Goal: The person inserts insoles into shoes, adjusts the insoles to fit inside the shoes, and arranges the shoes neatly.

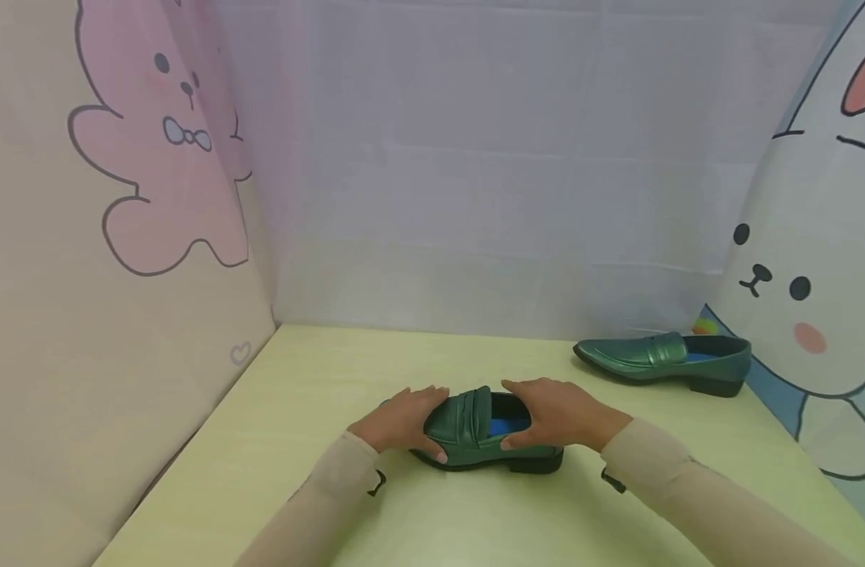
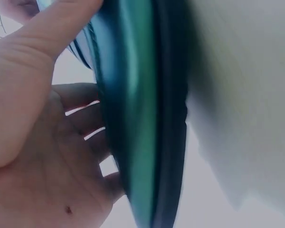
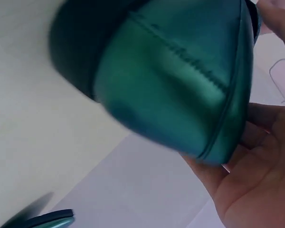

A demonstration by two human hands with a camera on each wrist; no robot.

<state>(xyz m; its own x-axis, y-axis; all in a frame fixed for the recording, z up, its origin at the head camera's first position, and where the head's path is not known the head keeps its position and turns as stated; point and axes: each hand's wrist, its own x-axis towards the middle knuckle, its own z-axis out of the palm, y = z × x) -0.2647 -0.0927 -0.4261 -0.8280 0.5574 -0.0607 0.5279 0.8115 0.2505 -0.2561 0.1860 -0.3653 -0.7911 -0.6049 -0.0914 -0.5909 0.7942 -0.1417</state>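
Observation:
A shiny green loafer (image 1: pixel 468 429) with a dark sole and blue insole is at the middle of the table, its toe toward the left. My left hand (image 1: pixel 404 417) grips the toe end, thumb on the near side and fingers over the far side. At the heel end, my right hand (image 1: pixel 563 413) holds the shoe with its thumb on the near side. The left wrist view shows the loafer's side (image 2: pixel 137 104) between thumb and fingers. In the right wrist view the stitched heel (image 3: pixel 171 90) lies against the right hand's fingers.
A second green loafer (image 1: pixel 659 362) stands at the back right of the pale yellow table (image 1: pixel 376 354), toe also leftward. Cloth walls enclose the table: a pink bear print (image 1: pixel 163 173) on the left, a white rabbit print (image 1: pixel 780 331) on the right, a plain sheet (image 1: pixel 475 173) behind.

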